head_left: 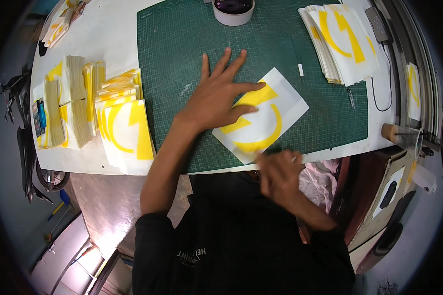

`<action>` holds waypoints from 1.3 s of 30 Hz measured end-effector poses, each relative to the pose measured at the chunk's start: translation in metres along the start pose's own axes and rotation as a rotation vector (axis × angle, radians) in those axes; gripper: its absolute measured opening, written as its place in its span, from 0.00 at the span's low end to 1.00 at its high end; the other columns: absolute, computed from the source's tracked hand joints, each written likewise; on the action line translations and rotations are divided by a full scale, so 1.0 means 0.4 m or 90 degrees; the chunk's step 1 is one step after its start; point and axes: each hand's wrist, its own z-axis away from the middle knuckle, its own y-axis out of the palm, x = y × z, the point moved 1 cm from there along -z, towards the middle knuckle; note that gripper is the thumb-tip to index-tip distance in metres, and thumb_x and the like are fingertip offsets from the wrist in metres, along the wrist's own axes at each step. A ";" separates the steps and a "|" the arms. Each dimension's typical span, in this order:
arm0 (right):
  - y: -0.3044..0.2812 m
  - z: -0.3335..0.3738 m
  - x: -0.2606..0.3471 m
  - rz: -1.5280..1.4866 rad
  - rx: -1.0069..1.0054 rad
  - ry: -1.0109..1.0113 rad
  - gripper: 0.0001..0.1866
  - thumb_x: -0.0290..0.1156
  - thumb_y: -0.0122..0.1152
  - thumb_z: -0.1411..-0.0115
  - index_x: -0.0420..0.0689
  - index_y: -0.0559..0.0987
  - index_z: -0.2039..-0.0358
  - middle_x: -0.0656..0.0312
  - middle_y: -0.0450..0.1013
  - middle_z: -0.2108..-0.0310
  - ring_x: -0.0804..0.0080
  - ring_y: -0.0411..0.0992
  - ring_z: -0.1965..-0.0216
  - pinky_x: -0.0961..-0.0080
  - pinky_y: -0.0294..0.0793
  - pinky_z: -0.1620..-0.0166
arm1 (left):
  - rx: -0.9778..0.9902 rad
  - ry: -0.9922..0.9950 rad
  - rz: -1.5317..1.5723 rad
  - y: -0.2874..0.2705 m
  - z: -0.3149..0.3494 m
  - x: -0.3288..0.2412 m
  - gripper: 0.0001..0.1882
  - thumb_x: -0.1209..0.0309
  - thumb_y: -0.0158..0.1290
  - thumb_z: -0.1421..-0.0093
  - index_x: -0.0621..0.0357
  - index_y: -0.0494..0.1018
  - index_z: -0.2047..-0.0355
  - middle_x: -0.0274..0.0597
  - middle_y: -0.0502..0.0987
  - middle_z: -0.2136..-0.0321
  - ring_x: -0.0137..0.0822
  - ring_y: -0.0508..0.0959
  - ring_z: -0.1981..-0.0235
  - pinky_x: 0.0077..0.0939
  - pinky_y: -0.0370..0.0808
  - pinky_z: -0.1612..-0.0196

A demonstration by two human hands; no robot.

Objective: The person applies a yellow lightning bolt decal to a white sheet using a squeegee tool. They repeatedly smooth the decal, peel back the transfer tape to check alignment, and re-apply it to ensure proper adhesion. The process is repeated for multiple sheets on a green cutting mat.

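Note:
A white square sheet (285,101) printed with a yellow curved design lies turned cornerwise on the green cutting mat (182,29). Spread wide, my left hand (214,98) rests flat, its thumb and one finger on the sheet and the other fingers on the mat. My right hand (283,177) is at the sheet's lower corner, by the table's front edge. Its fingers are curled together and somewhat blurred. Whatever is between them is too unclear to name.
Stacks of similar yellow-and-white sheets stand at the left (125,128) and far right (339,44). A tape roll (234,17) sits at the mat's far edge. A small white piece (300,70) and a slim metal tool (351,98) lie on the mat. A cabled black adapter (377,24) lies at right.

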 end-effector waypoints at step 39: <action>-0.101 -0.091 -0.318 0.300 -0.183 0.134 0.21 0.34 0.76 0.39 0.46 0.85 0.45 0.62 0.77 0.62 0.65 0.74 0.58 0.60 0.62 0.45 | 0.002 -0.037 -0.058 0.008 0.109 -0.056 0.54 0.29 0.64 0.51 0.38 0.68 0.28 0.49 0.56 0.23 0.53 0.51 0.21 0.66 0.36 0.21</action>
